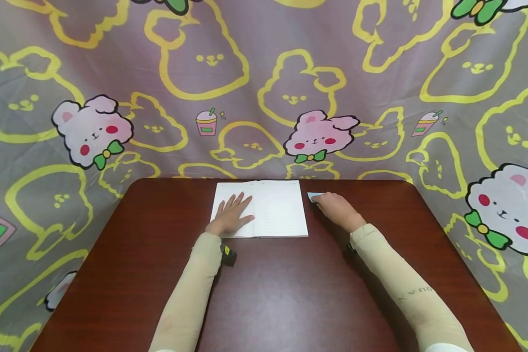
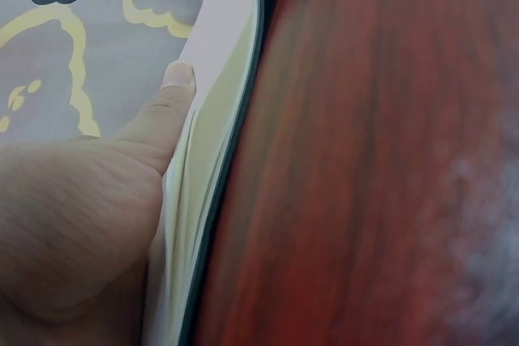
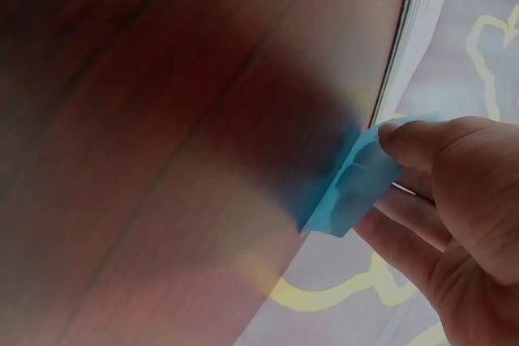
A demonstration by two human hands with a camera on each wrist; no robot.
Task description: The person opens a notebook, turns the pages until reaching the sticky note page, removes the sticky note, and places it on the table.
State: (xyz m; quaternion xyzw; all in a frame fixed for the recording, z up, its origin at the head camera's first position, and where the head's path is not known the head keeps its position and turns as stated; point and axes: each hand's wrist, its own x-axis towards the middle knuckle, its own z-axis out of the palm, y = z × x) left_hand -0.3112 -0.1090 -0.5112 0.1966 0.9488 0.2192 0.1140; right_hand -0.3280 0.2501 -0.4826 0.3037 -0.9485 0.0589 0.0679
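An open notebook (image 1: pixel 279 210) with white, faintly lined pages lies at the far side of the table. My left hand (image 1: pixel 233 216) rests on its left page, fingers spread and the thumb pointing toward the centre fold. In the left wrist view, the thumb of that hand (image 2: pixel 81 208) lies on the pages near the dark cover edge. Just right of the notebook, my right hand (image 1: pixel 339 211) pinches a small blue slip of paper (image 1: pixel 315 196). Seen from the right wrist, the blue slip (image 3: pixel 357 188) is thin, with the thumb on it and finger shapes showing through.
The dark red-brown wooden table (image 1: pixel 281 293) has rounded far corners. A patterned cloth (image 1: pixel 255 88) with cartoon animals hangs behind it and along both sides. A small black device (image 1: pixel 228 255) sits at the left wrist.
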